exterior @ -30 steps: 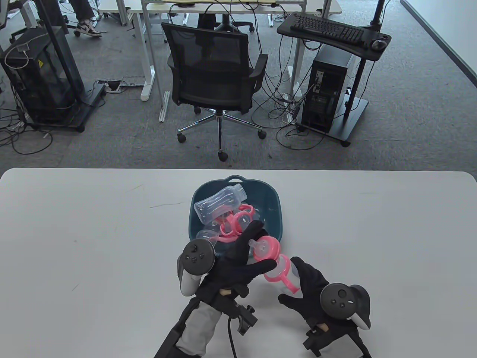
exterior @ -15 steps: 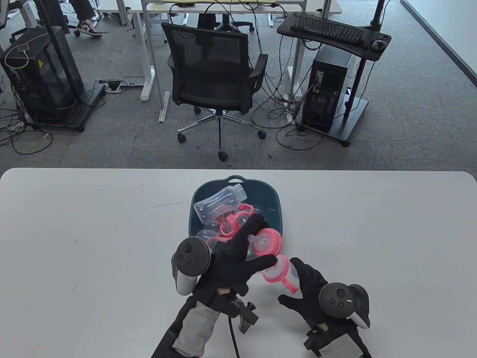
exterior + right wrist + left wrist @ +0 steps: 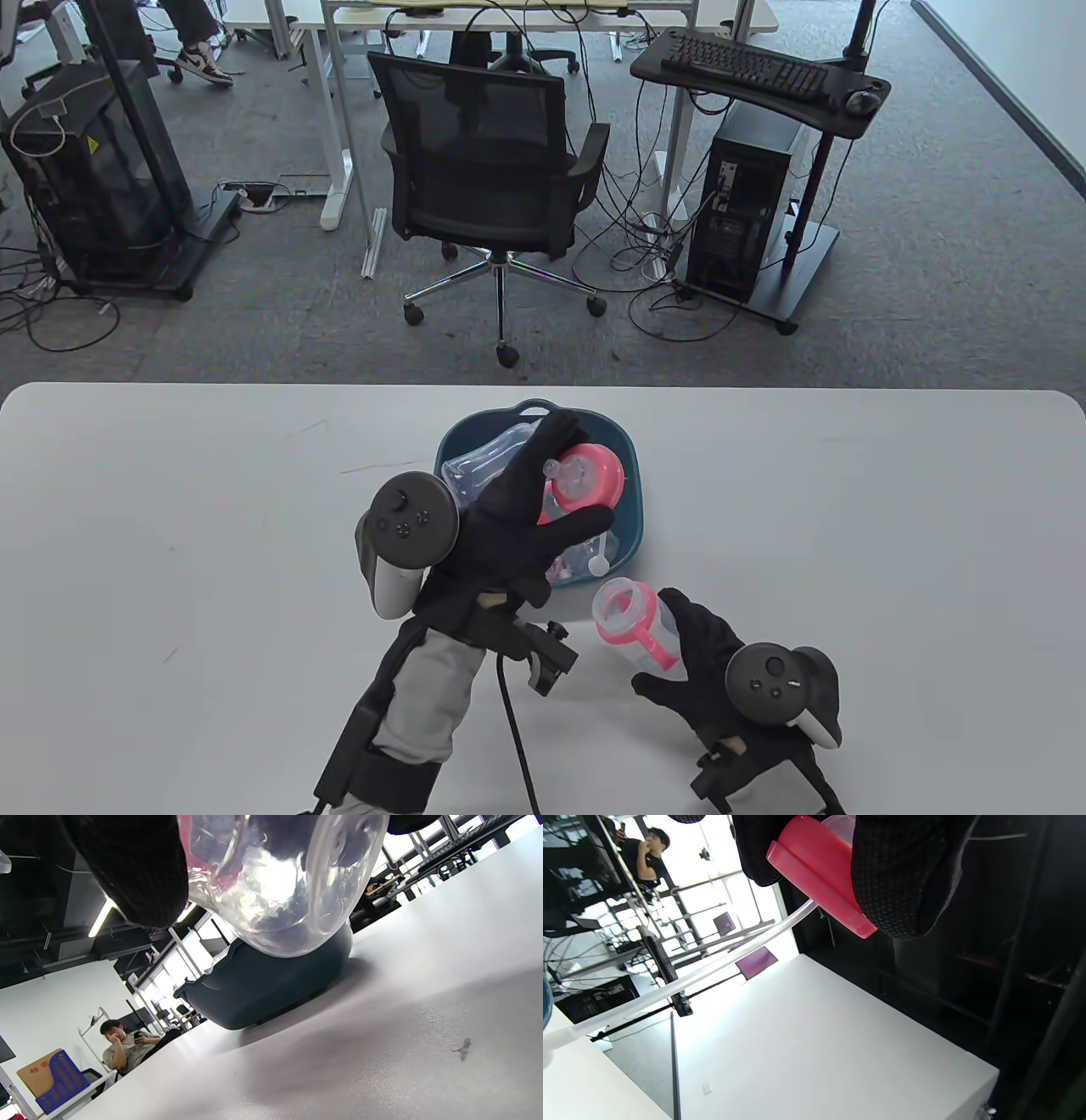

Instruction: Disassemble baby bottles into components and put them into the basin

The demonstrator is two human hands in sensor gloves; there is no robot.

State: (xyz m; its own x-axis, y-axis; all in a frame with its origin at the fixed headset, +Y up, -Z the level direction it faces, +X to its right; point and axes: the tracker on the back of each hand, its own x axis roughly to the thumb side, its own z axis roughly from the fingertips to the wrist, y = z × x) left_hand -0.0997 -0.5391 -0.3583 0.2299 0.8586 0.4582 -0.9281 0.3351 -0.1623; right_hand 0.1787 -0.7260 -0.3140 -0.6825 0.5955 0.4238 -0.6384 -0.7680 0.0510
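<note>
Two gloved hands worked over the white counter (image 3: 212, 509), each with a tracker strapped to its back. The left hand (image 3: 517, 518) hovered above the dark teal basin (image 3: 632, 484), its grip clamped on one pink screw cap (image 3: 590, 477) with a clear silicone spout on top; in the left wrist view a long clear straw (image 3: 683, 982) hung from beneath that cap, slanting down toward the basin. The right hand (image 3: 704, 654) had its grip closed round one clear bottle body (image 3: 632, 624), which was tilted with its open mouth toward the basin, just beside the basin's near rim. A pink collar with a handle (image 3: 649, 637) ringed its neck. In the right wrist view the bottle's rounded clear base sat raised off the counter.

Inside the basin lay at least one more clear bottle body (image 3: 492, 454), mostly hidden by the left hand, along with other clear pieces too covered to count.

No readable writing showed on the bottle parts.
</note>
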